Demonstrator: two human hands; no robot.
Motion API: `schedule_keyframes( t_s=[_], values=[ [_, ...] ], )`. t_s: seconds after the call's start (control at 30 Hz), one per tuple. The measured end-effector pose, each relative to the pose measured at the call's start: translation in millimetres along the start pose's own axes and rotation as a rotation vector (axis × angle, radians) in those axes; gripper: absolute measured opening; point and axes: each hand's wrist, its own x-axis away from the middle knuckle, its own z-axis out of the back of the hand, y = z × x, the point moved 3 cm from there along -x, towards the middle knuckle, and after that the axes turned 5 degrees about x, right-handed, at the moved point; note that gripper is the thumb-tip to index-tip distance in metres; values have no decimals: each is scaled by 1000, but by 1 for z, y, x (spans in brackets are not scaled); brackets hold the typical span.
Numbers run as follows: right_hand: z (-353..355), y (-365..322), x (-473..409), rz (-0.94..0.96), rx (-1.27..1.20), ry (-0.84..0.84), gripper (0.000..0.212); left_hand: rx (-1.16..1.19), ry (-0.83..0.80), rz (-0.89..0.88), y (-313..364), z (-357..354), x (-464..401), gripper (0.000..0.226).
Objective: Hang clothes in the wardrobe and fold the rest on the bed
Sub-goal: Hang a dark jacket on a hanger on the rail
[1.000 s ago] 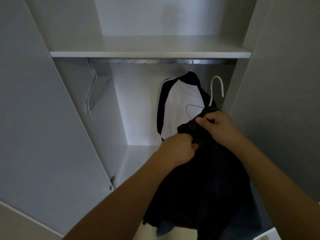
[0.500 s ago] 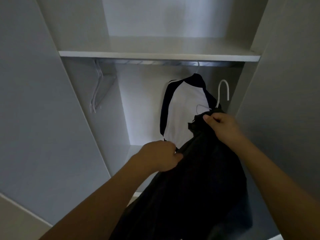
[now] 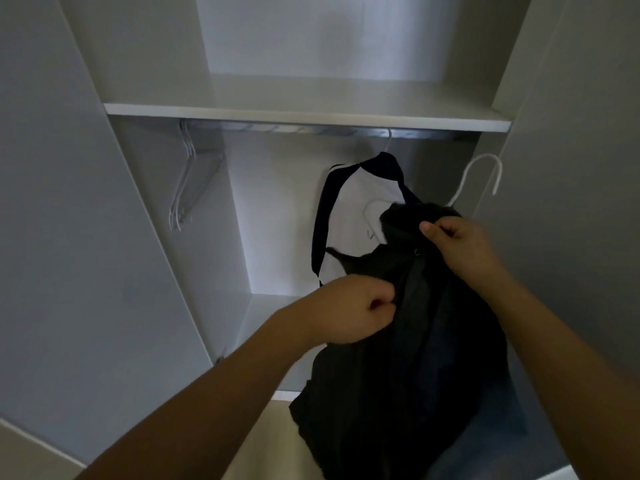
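Observation:
A black garment (image 3: 398,358) hangs in front of the open wardrobe, draped over a white hanger (image 3: 481,174) whose hook sticks up free below the rail (image 3: 311,128). My right hand (image 3: 457,244) pinches the garment's top edge near the hanger's neck. Lower and to the left, my left hand (image 3: 349,308) grips a fold of the same cloth. Behind them a white shirt with dark sleeves (image 3: 356,209) hangs on the rail.
Several bare wire hangers (image 3: 185,188) hang at the rail's left end. A white shelf (image 3: 304,114) runs just above the rail. The wardrobe's open doors (image 3: 69,237) flank both sides. The wardrobe floor (image 3: 273,306) lies below the hanging shirt.
My left hand slid down and left along the garment, away from my right hand, then rose a little. The hanger and garment top stayed under the rail's right end.

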Motion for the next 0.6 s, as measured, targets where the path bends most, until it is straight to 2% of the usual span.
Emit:
schedule_keyframes(
  t_s=[0.07, 0.2, 0.27, 0.4, 0.5, 0.6],
  values=[
    [3, 3, -5, -32, -14, 4, 38, -97, -92, -9, -3, 4, 16, 26],
    [-10, -11, 1, 13, -47, -40, 40, -262, -215, 125, -20, 12, 26, 27],
    [-16, -25, 5, 60, -50, -89, 37, -285, -122, 166, -23, 12, 14, 32],
    [-20, -44, 7, 90, -91, -128, 39, -99, 193, 200, -17, -2, -21, 39],
    [-14, -48, 4, 81, -116, -102, 42, 80, 225, 192, -11, -14, -34, 39],
    [-1, -38, 1, 38, -89, -43, 42, 181, 194, 85, 4, -11, -32, 38]
  ],
)
